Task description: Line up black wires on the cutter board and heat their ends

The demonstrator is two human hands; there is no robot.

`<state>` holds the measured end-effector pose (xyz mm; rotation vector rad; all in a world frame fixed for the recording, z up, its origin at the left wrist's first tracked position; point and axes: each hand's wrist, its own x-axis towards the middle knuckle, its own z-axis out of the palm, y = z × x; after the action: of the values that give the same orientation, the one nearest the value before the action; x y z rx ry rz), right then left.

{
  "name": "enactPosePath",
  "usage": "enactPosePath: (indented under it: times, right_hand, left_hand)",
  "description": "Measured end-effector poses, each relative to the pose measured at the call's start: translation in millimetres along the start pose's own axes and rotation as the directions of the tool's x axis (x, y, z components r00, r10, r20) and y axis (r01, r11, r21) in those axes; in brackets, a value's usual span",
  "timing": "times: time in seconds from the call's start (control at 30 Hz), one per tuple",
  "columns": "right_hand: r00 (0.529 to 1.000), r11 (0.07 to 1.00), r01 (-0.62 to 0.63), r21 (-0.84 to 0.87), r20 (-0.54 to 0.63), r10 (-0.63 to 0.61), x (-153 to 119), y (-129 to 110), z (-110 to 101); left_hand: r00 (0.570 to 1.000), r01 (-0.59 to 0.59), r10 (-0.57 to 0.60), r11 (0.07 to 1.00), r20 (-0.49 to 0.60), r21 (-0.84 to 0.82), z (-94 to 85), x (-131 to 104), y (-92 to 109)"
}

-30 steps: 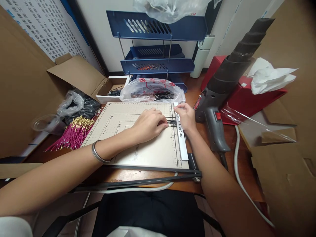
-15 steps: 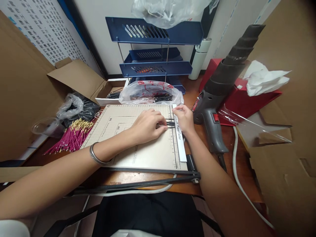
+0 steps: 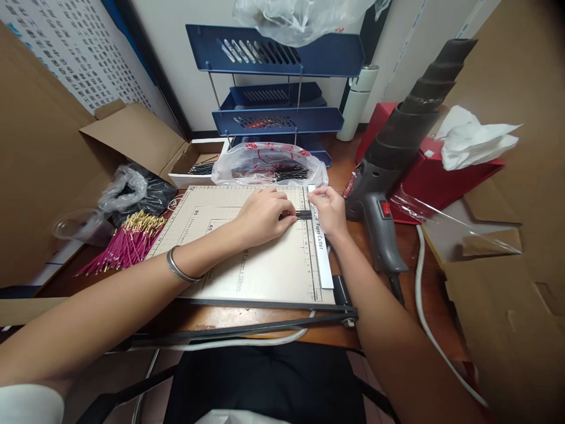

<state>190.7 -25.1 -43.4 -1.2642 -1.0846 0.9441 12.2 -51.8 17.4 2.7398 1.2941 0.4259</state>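
Observation:
A beige paper cutter board (image 3: 265,277) with printed size lines lies on the brown table. My left hand (image 3: 267,217) rests over it, thumb and fingers pinched on a bundle of thin black strips (image 3: 303,215). The bundle points right, its far ends reaching the white strip (image 3: 324,265) marked "Paper Cutter" along the board's right edge. At the upper part of that strip is my right hand (image 3: 327,211), its fingertips closed on the edge. The cutter's black arm (image 3: 247,327) runs along the board's near side.
Magenta wires with gold ends (image 3: 136,241) lie left of the board. Behind it are a plastic bag (image 3: 269,162), an open carton (image 3: 145,132) and blue trays (image 3: 278,121). A heat gun (image 3: 384,194) and red box (image 3: 463,182) stand right; a white cable (image 3: 421,294) curves beside them.
The black strips now lie closer together and slightly higher on the board. My left hand has shifted slightly up and left with them; my right hand stays at the white strip.

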Motion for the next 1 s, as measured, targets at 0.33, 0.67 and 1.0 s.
enactPosePath:
  times: [0.33,0.67,1.0]
  right_hand:
    - [1.000,0.999,-0.021,0.024,-0.010,0.021,-1,-2,1]
    - [1.000,0.999,-0.008,0.047,-0.014,0.009,0,1,1]
    - [1.000,0.999,-0.013,0.046,-0.004,0.013,0,2,0]
  left_hand:
    - [0.998,-0.002,0.001,1.000,-0.058,-0.016,7.3,-1,-3]
    - [0.926,0.096,-0.087,0.995,0.367,-0.006,8.2,-7,27]
    - [0.923,0.083,-0.086,0.996,0.374,0.022,15.3,4,26]
